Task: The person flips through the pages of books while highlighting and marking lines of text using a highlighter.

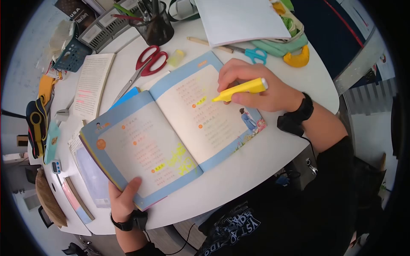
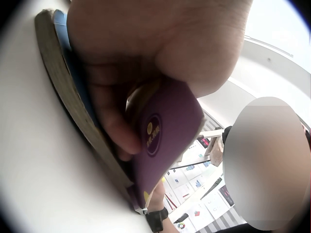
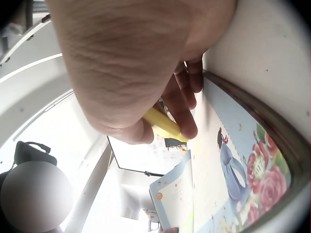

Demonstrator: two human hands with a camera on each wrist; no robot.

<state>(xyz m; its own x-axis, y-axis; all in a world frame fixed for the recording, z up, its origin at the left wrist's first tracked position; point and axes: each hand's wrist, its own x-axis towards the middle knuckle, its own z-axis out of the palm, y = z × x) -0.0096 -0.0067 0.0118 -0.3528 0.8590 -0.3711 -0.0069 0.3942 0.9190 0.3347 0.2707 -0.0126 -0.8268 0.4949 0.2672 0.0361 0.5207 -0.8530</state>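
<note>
An open book with blue-bordered pages lies tilted across the white table in the head view. My left hand grips its lower left corner, thumb on the page and fingers underneath. In the left wrist view those fingers touch the purple cover. Over the right page, my right hand holds a yellow highlighter between thumb and fingers. Its tip points down-left, close to a yellow-marked line. Another yellow mark shows on the left page. The right wrist view shows the highlighter partly hidden by the hand.
Red-handled scissors lie beyond the book, beside a black mesh pen cup. White paper and a green pencil case lie at the back right, near blue-handled scissors. Another printed book lies left.
</note>
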